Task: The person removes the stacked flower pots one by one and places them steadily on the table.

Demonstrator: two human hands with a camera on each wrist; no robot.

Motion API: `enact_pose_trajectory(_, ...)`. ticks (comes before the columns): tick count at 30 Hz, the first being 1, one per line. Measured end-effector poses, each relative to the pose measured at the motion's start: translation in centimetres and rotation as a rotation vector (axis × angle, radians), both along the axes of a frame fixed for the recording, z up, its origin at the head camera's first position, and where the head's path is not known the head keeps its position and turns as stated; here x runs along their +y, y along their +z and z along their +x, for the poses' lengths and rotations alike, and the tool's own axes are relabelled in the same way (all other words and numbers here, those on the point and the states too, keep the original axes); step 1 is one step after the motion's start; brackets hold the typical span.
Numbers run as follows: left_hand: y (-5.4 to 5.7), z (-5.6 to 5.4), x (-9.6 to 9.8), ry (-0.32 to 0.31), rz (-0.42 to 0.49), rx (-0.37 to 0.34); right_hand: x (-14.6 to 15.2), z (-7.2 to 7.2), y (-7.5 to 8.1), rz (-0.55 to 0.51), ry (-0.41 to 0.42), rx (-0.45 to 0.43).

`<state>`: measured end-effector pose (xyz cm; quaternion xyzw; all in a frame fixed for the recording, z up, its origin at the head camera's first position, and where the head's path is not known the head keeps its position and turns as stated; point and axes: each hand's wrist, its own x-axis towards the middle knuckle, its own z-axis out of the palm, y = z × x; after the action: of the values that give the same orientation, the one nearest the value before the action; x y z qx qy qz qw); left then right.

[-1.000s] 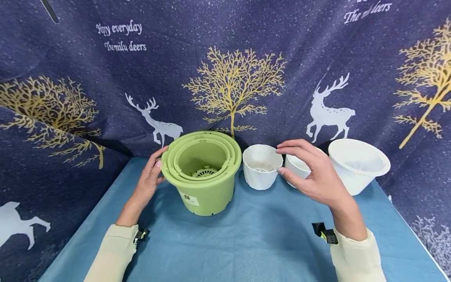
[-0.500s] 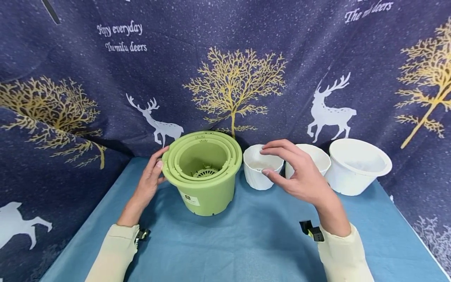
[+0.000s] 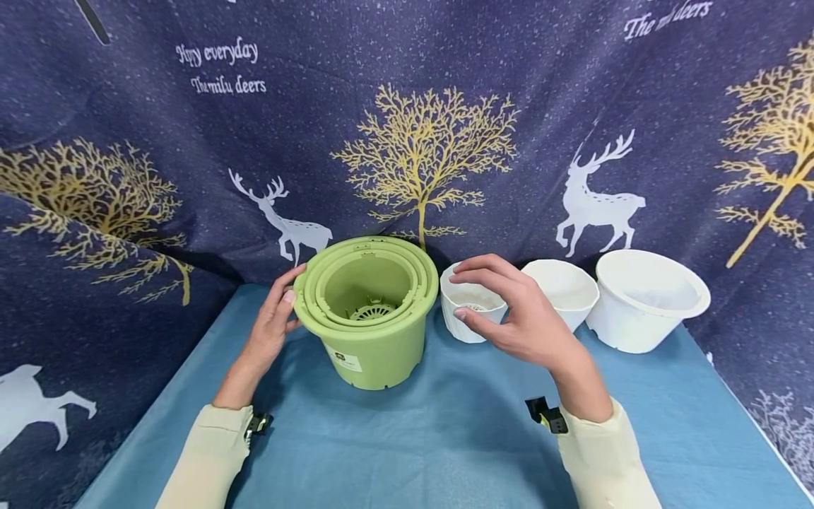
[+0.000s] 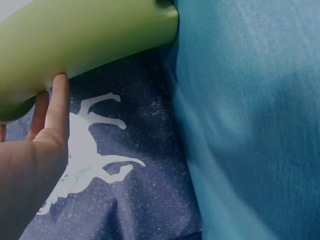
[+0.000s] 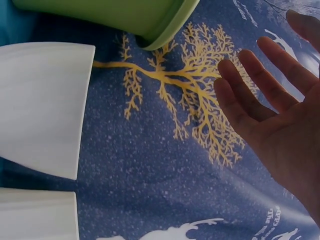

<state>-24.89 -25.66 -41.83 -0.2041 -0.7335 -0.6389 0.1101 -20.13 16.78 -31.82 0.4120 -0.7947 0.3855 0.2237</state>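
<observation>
My left hand rests against the left side of a green plastic plant pot, its fingers fairly straight against the wall below the rim. In the left wrist view, fingertips touch the green pot's side. Smaller green pots sit nested inside it, a slotted base showing at the bottom. My right hand hovers over a small white faceted pot, thumb and fingers spread apart with nothing between them. It hides part of that pot. In the right wrist view, the right fingers are loosely extended.
Right of the hand stand another white faceted pot and a larger white pot with a wide rim. All the pots stand on a blue cloth. Close behind hangs a dark blue curtain printed with deer and trees.
My right hand has moved left, from between the two faceted pots to over the left one, uncovering the other. The left hand stays on the green pot.
</observation>
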Motion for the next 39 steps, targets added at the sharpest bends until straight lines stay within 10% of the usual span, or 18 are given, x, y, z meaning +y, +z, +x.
enact_pose_trajectory(39, 0.1, 0.0, -0.1, -0.019, -0.005, 0.005, -5.0, -2.6, -1.7, 0.062, 0.031, 0.010)
